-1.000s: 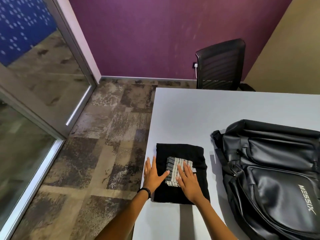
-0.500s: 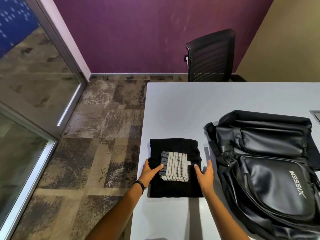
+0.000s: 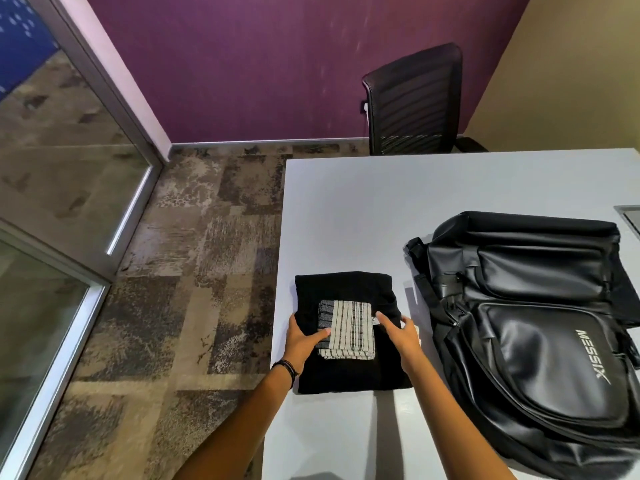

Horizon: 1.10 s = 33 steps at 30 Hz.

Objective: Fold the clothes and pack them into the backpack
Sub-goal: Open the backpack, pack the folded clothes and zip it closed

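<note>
A folded black garment (image 3: pixel 346 289) lies near the left edge of the white table (image 3: pixel 363 209), with a smaller folded checked cloth (image 3: pixel 349 329) on top of it. My left hand (image 3: pixel 303 342) grips the stack's left side, its thumb lying on top against the checked cloth. At the stack's right side my right hand (image 3: pixel 401 336) holds on, with the thumb on the black fabric and the fingers over the edge. The black leather backpack (image 3: pixel 533 317) lies flat just right of the stack. Its front pockets face up and look closed.
A black mesh office chair (image 3: pixel 414 102) stands at the table's far side against the purple wall. The table's left edge runs just beside the stack, with patterned carpet below it. A glass partition with a metal frame (image 3: pixel 86 268) stands at the left.
Both hands left the top of the checked cloth and moved out to the stack's sides. They have now closed in on the edges, thumbs on top. The stack has stayed in place.
</note>
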Tool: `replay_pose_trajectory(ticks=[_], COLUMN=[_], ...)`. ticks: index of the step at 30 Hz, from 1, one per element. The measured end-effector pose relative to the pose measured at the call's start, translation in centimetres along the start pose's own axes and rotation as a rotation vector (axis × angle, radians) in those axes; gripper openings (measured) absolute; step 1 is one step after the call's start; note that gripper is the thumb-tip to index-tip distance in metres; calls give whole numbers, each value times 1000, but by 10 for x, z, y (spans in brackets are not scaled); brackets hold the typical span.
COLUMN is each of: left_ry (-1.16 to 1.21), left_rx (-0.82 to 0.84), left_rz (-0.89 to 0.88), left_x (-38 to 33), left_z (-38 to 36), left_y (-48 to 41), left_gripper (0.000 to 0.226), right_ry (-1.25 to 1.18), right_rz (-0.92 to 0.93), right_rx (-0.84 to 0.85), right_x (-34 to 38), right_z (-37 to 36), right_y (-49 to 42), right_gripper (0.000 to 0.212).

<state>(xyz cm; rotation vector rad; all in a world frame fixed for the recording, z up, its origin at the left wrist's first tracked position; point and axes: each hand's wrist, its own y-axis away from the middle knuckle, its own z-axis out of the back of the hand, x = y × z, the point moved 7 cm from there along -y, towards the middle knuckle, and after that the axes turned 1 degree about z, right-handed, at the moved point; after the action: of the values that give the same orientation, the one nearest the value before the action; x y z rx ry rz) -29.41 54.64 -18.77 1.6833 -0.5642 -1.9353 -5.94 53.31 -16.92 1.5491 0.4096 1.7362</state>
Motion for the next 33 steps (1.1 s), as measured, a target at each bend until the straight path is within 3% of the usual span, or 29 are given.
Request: replay_pose_trajectory(ticks=[11,13,17,22,29,33], left_ry=[6,0,-5,-42,-217,-304], left_rx=[-4,19,55,75,-5,-55], left_rz=[-25,-22,-38,-42,-47,-49], left_x=[-5,-5,-8,-12,-7,-27], left_z=[-2,-3,-6,-12,-14,-22], left_y=[4,3,6,6,-11,0], left_gripper=[86,87,89,90,96,96], right_ry=[41,89,162,192,420,440], right_rz=[26,48,102,177,263,359], right_rx=[74,41,29,117,-17,-71], right_x=[5,4,-16,8,25,28], right_z=[-11,-10,-13,-21,-26,-29], right_y=[6,6,-16,9,20,27], right_gripper=[27,35,79,87,79,111])
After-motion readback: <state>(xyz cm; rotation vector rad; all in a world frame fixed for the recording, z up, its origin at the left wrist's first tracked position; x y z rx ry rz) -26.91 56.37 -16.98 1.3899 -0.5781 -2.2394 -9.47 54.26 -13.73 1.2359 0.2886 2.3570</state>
